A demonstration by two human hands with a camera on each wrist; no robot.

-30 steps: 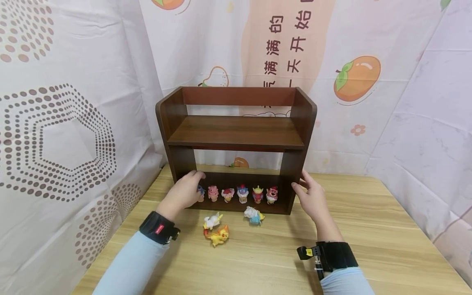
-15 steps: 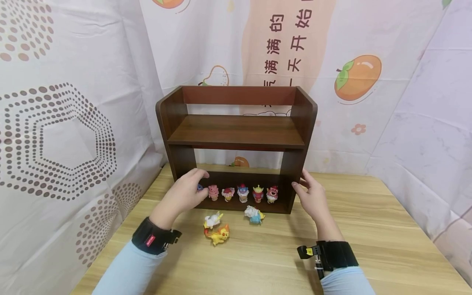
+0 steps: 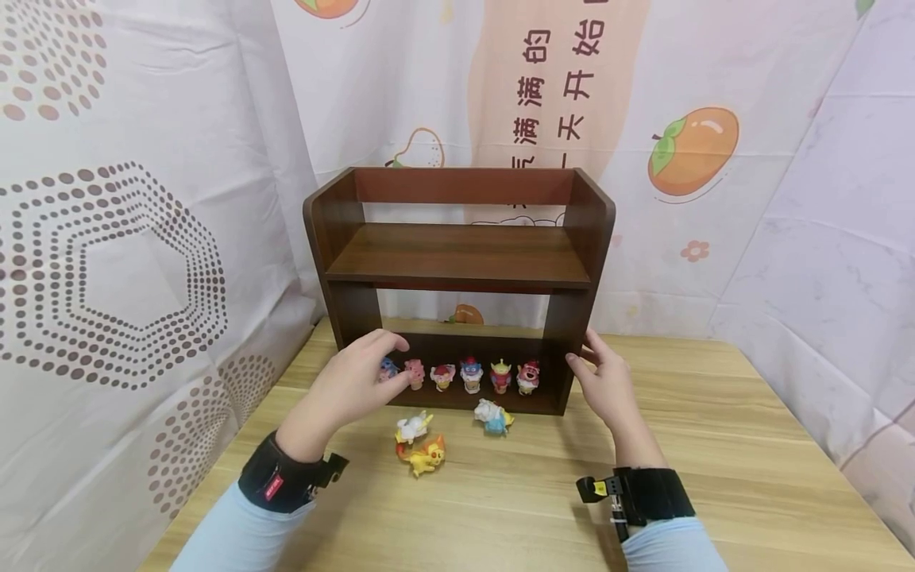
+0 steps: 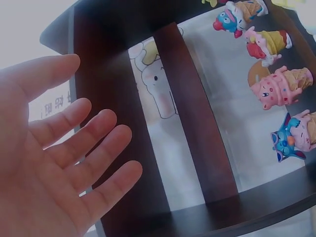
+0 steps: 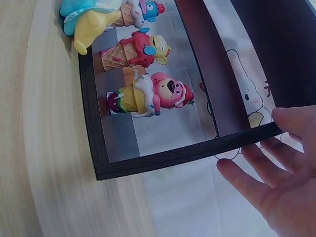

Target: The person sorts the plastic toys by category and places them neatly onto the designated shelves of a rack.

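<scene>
My left hand point(image 3: 353, 377) hovers in front of the lower left of a brown two-tier shelf point(image 3: 457, 278), fingers spread and holding nothing. Near its fingertips stand a blue ice-cream-cone figurine point(image 4: 291, 138) and a pink one point(image 4: 277, 91), in a row of several on the lower tier. A pink bear cone figurine point(image 5: 165, 91) ends the row at the right. My right hand point(image 3: 604, 381) rests at the shelf's right side panel. In the right wrist view, its thumb touches the panel's front edge, and its fairly straight fingers point(image 5: 244, 177) lie outside the panel.
On the wooden table point(image 3: 500, 508), before the shelf, lie a white and yellow figurine point(image 3: 411, 429), an orange and yellow one point(image 3: 425, 457) and a white, blue and yellow one point(image 3: 492, 417). A patterned cloth point(image 3: 772, 199) hangs behind and around.
My left hand has drawn away from the leftmost figurine, slightly forward of the shelf, with its fingers spreading; the blue figurine shows more. My right hand stays put.
</scene>
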